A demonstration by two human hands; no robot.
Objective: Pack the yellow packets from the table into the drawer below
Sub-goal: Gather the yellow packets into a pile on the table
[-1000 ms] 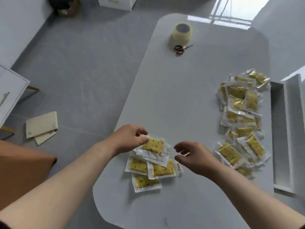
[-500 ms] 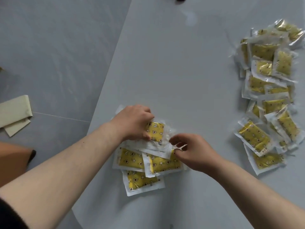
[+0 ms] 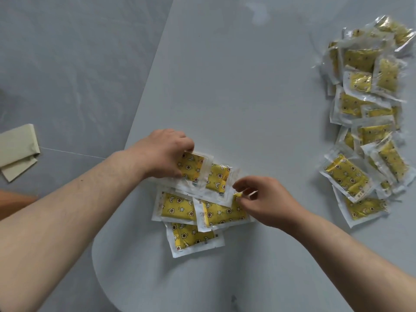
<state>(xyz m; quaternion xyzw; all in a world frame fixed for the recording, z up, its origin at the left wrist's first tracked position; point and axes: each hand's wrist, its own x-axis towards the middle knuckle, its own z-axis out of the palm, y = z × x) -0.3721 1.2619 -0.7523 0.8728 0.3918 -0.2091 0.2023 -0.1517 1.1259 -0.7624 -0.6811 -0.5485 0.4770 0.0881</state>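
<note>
Far left of the left hand [image 3: 164, 152], two folded beige cardboard pieces [image 3: 16, 147] lie overlapped on the grey floor [image 3: 78, 64]. That hand reaches over the grey table [image 3: 247, 97], its fingers curled over the far edge of the top packet [image 3: 191, 167] and its thumb at the near side, gripping it.

Under and just right of this hand sits a small pile of five yellow packets. Each is a clear pouch with white sealed edges, holding a yellow insert printed with stars, moons and flowers. The top packet is tilted and overlaps the second packet [image 3: 217, 179], whose long axis runs away from the person. Nearer the person, the left middle packet [image 3: 175, 207] and right middle packet [image 3: 222, 212] lie with their long axes across the table. The bottom packet [image 3: 193, 237] lies the same way, slightly skewed.

At the pile's right edge, the right hand [image 3: 265, 201] has curled fingers, the fingertips touching the right middle packet's far corner. Whether they actually pinch it cannot be told.

Well right of that hand, a large heap [image 3: 369, 113] of the same pouches stretches away from the person. It holds more than a dozen, pointing every way and overlapping too much for an exact count.
</note>
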